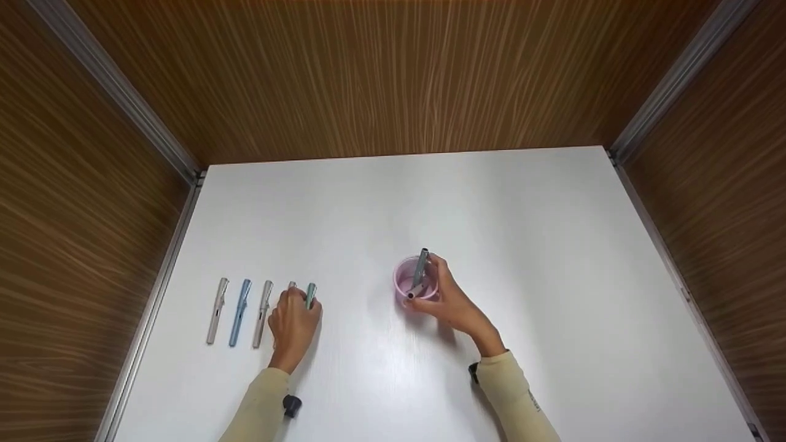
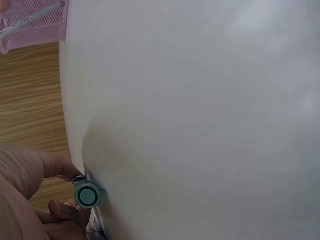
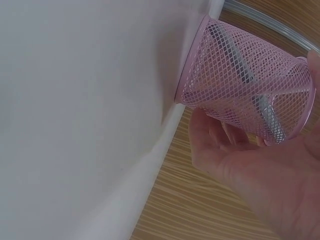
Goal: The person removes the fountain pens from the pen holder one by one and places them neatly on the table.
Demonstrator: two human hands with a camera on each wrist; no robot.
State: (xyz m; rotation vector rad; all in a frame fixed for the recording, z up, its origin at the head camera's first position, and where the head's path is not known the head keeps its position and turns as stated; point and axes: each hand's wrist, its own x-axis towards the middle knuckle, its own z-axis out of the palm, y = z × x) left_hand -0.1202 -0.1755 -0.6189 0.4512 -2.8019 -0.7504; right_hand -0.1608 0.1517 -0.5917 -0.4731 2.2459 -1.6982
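Note:
My left hand [image 1: 295, 322] pinches a green pen [image 1: 311, 296] between thumb and fingers, low over the white table. In the left wrist view, the round end of this green pen [image 2: 88, 195] faces the camera. Another pen [image 1: 292, 284] is mostly hidden under the left hand. My right hand [image 1: 454, 302] grips the side of a pink mesh pen cup [image 1: 398, 274], its fingers curled round it. Inside the cup lean a dark grey pen [image 1: 420, 267] and a lighter pen [image 1: 416, 291]. Through the mesh [image 3: 200, 60] in the right wrist view, the pens stand slanted.
Left of the left hand, a silver-grey pen [image 1: 217, 310], a blue pen [image 1: 240, 313] and a brownish-grey pen [image 1: 263, 314] lie in a row. Wood-grain panels [image 1: 393, 80] enclose the white table [image 1: 552, 245] at the back and sides.

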